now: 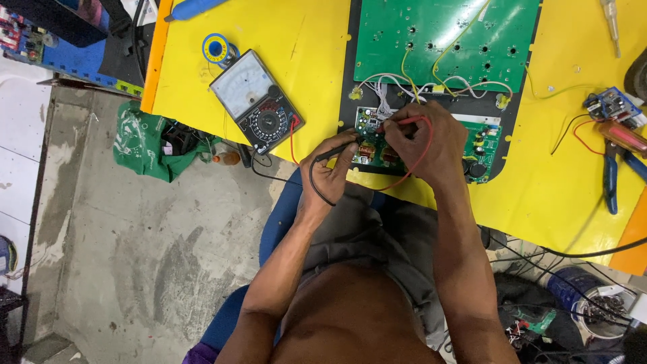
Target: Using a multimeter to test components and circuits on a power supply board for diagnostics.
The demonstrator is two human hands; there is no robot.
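The person is bare-chested, with bare arms, no sleeves, and no rings or watch on the left hand (pixel 330 172) or right hand (pixel 424 145); crumpled grey cloth shorts (pixel 377 236) cover the lap

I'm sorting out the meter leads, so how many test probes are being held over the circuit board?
2. The black probe is in the left hand, and the red probe is in the right hand, both tips on the small green circuit board. Tips are partly hidden.

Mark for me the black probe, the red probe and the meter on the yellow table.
black probe (pixel 335 152), head view, on its shaft in the left hand
red probe (pixel 404 122), head view, on its shaft in the right hand
meter (pixel 256 101), head view, on its face
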